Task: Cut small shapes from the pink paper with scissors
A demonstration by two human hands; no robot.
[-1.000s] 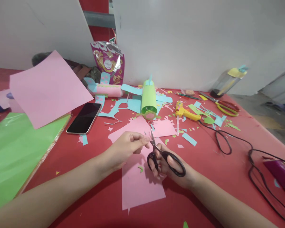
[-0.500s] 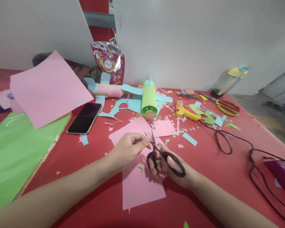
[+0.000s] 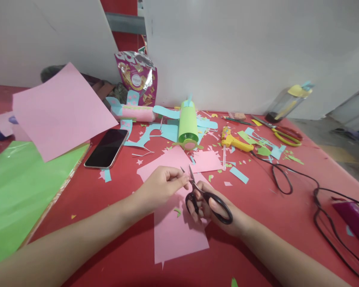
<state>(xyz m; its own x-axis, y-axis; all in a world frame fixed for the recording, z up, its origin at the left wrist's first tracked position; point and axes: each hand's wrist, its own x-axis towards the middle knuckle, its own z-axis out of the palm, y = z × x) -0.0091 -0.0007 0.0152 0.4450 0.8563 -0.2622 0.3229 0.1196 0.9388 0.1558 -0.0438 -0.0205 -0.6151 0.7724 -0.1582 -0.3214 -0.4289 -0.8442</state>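
Note:
My right hand point(image 3: 208, 203) holds black-handled scissors point(image 3: 219, 207), thumb and fingers in the loops, blades parted and pointing away from me. At the blades, my left hand point(image 3: 164, 183) is closed in a pinch. A tiny bit of pink paper seems to be between its fingertips, mostly hidden by them. Under both hands lies a pink paper sheet point(image 3: 179, 239) with a small green scrap point(image 3: 177, 212) on it. Beyond the hands is a green paper-covered tube point(image 3: 188, 121) with blue paper wings. To its left lies a pink tube point(image 3: 137, 113) with blue fins.
A yellow glue gun point(image 3: 236, 142) with a black cord lies right of the tubes among paper scraps. Farther right are red-and-yellow-handled scissors point(image 3: 287, 135) and a clear bottle point(image 3: 284, 103). On the left are a phone point(image 3: 107, 149), pink paper point(image 3: 62, 111) and a green packet point(image 3: 26, 191).
The scissors have drawn back slightly from the left fingertips, their blades still parted. The pink bit that showed by the blades is now less visible. My left hand has barely moved.

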